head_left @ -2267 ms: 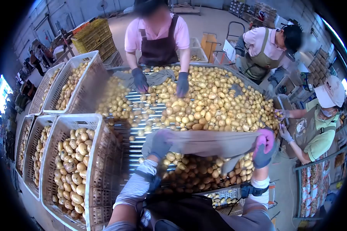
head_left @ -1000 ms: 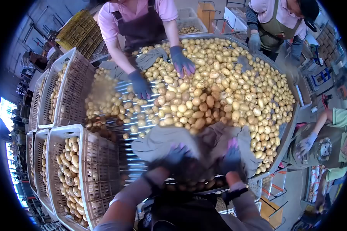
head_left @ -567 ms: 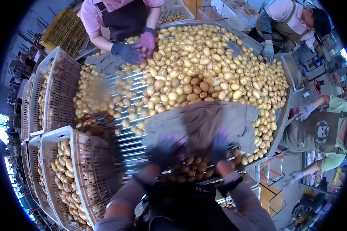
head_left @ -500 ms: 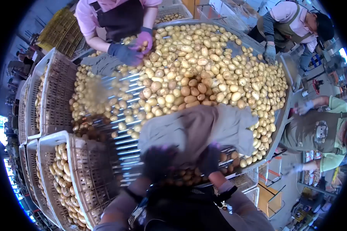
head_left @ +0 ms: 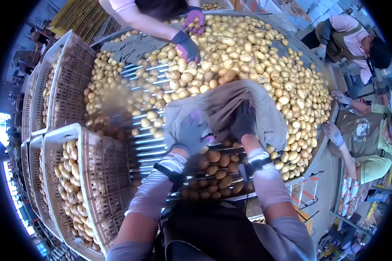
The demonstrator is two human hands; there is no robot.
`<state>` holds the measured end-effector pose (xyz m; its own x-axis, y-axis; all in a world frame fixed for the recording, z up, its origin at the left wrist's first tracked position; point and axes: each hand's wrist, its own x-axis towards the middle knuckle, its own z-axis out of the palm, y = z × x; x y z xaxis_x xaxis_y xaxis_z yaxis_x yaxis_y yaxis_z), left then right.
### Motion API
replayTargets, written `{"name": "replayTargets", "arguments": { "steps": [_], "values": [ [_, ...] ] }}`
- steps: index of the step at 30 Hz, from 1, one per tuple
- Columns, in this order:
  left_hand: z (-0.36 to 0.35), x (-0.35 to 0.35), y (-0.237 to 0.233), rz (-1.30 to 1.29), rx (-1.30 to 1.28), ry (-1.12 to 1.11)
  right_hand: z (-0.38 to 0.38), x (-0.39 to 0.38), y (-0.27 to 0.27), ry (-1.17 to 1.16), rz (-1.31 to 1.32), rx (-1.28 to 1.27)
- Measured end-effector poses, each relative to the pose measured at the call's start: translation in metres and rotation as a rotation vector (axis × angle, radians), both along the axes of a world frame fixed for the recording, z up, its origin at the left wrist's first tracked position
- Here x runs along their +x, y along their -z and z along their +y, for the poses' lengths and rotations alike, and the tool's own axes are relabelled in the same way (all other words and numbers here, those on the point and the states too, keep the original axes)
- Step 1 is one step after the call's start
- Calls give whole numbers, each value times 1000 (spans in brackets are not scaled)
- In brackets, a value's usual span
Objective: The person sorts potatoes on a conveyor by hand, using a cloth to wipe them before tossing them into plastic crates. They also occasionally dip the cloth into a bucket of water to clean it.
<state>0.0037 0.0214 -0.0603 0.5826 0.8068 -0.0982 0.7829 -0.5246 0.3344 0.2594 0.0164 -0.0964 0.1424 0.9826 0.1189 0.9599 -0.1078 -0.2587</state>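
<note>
A crumpled grey-brown cloth (head_left: 265, 111) lies over potatoes on the near side of a roller table. My left hand (head_left: 189, 134), in a grey glove with purple fingertips, presses on its left part, fingers spread and thumb out to the right. My right hand (head_left: 243, 121), in a dark glove, pushes into the darker middle of the cloth. Its fingers look stretched out, their tips partly lost among the folds. Brown potatoes (head_left: 220, 167) lie on the rollers just below both hands. Beyond the cloth spreads a thick layer of pale yellow potatoes (head_left: 231, 56).
White crates (head_left: 106, 174) holding potatoes stand along the left. A second grey cloth (head_left: 137, 47) lies at the far left of the table. Opposite, a co-worker's gloved hands (head_left: 187, 45) touch potatoes. Two more people stand to the right, beside the metal table edge (head_left: 322, 145).
Both my hands have moved forward, away from my body, pushing the cloth over the potatoes. More brown potatoes show below it. The co-worker opposite has shifted a hand.
</note>
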Motion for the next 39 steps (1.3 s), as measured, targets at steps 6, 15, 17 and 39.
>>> {"name": "replayTargets", "arguments": {
  "steps": [6, 15, 17, 39],
  "values": [
    [-115, -84, -16, 3, -26, 149, -153, -8, -20, -380, 174, -307],
    [-61, -40, 8, 127, 9, 13, -81, -8, -4, -182, 36, -270],
    [-46, -28, 1, 182, 19, 48, -64, -6, 0, -106, 89, -248],
    [-278, -221, -22, 127, -231, -586, -168, -185, -63, -1275, 85, -528]
  ]
}}
